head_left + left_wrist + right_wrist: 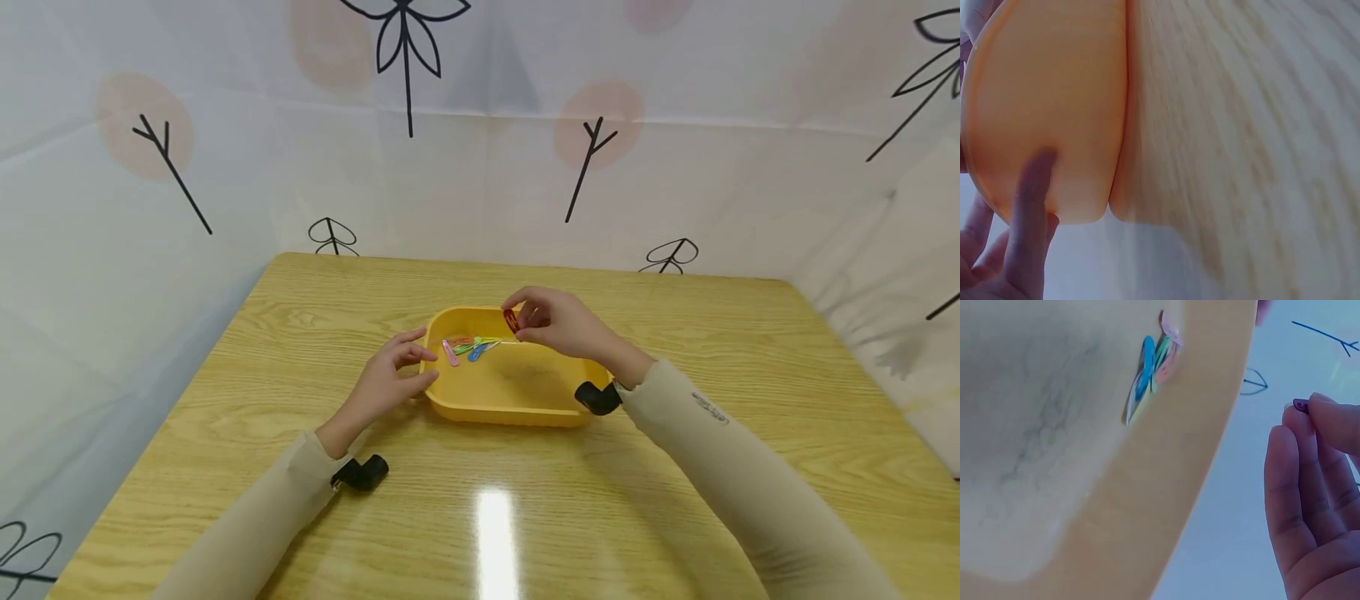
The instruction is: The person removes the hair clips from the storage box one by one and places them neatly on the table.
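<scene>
Between thumb and fingertips, my right hand (pixel 562 323) pinches a red snap hair clip (pixel 512 321) above the back part of a yellow plastic tray (pixel 517 415). Only the end of that clip (pixel 1300 405) shows in the right wrist view, where it looks dark. A small heap of colourful hair clips lies inside the tray at its left, among them a blue clip (pixel 476 353) and a pink clip (pixel 450 353). My left hand (pixel 386 377) is at the tray's left end, fingers spread and loosely bent at the rim. In the left wrist view its thumb (pixel 1030 212) overlaps the tray wall.
The tray stands on a wood-grain table (pixel 337 300). Behind and beside the table hangs a pale cloth (pixel 487 183) with line-drawn plants and pinkish circles. A black wrist device (pixel 597 397) sits at the right cuff, another black device (pixel 362 472) at the left.
</scene>
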The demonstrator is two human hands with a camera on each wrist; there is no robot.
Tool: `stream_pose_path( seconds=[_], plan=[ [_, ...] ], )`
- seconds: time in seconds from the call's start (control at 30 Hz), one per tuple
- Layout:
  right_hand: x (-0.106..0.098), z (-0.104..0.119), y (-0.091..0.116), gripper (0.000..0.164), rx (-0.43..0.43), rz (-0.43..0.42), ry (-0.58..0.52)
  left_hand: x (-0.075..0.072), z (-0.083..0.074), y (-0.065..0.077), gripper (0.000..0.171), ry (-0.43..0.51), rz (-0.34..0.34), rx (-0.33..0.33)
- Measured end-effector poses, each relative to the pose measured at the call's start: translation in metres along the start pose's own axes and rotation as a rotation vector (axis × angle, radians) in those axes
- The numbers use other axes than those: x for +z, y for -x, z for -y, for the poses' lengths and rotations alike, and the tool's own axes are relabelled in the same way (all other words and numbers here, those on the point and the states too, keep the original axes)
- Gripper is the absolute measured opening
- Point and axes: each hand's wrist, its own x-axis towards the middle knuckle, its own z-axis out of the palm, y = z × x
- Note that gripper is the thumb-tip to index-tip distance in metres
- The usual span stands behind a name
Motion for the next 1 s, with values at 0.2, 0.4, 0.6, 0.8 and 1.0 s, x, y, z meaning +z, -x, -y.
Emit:
stream_pose_path(
  seconds=[0.2, 0.4, 0.6, 0.8, 1.0],
  plan=[
    [-0.008, -0.002, 0.009, 0.036, 0.044, -0.024, -0.004, 0.004, -0.01, 0.001, 0.026, 0.025, -0.007, -0.058],
    [-0.013, -0.007, 0.017, 0.037, 0.059, -0.037, -0.016, 0.005, -0.008, 0.001, 0.027, 0.016, -0.01, -0.089],
    [-0.017, -0.012, 0.025, 0.036, 0.092, -0.062, -0.051, 0.004, -0.003, 0.001, 0.026, 0.011, -0.003, -0.085],
    [-0.022, -0.015, 0.033, 0.035, 0.114, -0.094, -0.08, 0.004, -0.002, 0.002, 0.025, -0.009, -0.007, -0.077],
    [-0.025, -0.018, 0.043, 0.037, 0.147, -0.124, -0.096, 0.004, -0.001, 0.0, 0.022, -0.001, -0.015, -0.064]
  ],
)
